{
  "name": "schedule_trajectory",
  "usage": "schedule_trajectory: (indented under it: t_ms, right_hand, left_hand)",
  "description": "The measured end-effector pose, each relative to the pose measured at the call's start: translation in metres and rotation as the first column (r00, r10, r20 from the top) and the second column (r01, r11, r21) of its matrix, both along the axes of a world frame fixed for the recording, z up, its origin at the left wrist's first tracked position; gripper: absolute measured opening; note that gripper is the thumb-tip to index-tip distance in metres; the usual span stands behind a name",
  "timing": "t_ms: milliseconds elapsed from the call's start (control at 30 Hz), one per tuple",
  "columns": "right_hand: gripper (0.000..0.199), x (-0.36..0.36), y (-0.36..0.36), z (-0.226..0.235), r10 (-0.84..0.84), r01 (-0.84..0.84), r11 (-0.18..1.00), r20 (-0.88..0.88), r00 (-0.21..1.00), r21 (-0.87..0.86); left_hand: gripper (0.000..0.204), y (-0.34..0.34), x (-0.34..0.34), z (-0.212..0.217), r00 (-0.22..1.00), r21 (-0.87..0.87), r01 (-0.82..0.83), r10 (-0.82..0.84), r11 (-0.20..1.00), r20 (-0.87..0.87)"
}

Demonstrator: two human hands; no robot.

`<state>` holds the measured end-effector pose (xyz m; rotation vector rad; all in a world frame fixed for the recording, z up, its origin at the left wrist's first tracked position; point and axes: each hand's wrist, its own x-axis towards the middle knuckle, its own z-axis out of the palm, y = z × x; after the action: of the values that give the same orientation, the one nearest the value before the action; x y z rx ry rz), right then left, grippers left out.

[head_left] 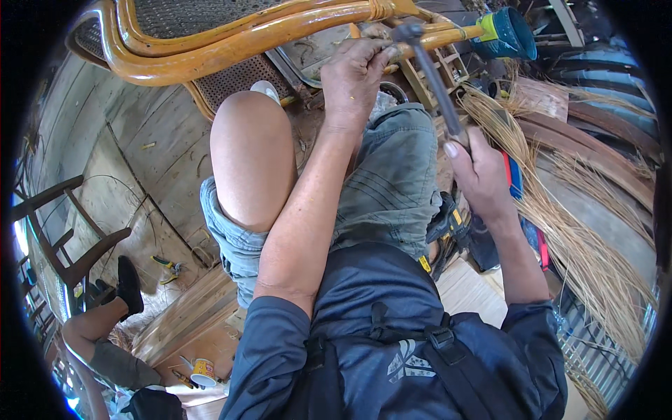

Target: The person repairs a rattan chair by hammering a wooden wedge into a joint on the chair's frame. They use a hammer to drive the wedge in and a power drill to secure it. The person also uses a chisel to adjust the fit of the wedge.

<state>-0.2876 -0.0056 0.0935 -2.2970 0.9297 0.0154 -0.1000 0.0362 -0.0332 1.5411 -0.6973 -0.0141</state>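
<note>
Two hands at work, upper centre of frame. Left hand [352, 70] pinched at the orange bent-rattan chair frame [231, 42], apparently steadying a small nail, too small to confirm. Right hand [479, 171] closed round the grey metal hammer [430, 73], head poised over that spot. Step judged: nailing; next strike needs short, accurate blow clear of the fingers. Worn wooden floor [133, 147]; pale cane strands [560, 210] at right.

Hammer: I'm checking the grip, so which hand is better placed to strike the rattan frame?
Right hand: it grips the hammer handle, head raised by the rattan frame. Left hand steadies the frame.
</note>
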Motion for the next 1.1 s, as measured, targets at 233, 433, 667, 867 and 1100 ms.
schedule_trajectory:
  t_ms: [233,433,667,867,1100]
  right_hand:
    - [0.031,-0.007,0.017,0.024,0.139,-0.135,0.99,0.337,0.931,-0.035]
    - [0.027,-0.015,-0.007,0.011,-0.103,0.098,0.994,0.151,0.983,0.044]
    - [0.03,-0.021,0.004,0.002,-0.047,0.038,0.996,0.112,0.993,0.086]
    - [0.028,-0.015,0.008,0.006,0.001,-0.015,0.997,0.169,0.986,0.078]
    - [0.024,-0.018,0.015,0.008,0.087,-0.093,0.996,0.371,0.925,-0.002]
  left_hand:
    - [0.014,0.004,0.002,0.008,1.0,0.017,0.03,-0.03,0.999,0.003]
    - [0.016,0.018,-0.003,0.01,0.93,-0.195,0.119,-0.178,0.973,-0.32]
    - [0.017,0.01,0.0,-0.002,0.997,0.009,0.031,-0.031,0.999,0.071]
    - [0.016,0.006,0.003,0.002,0.987,0.105,0.045,-0.061,0.993,0.149]
    - [0.016,0.003,0.006,-0.006,0.979,0.038,0.024,-0.031,0.999,0.203]
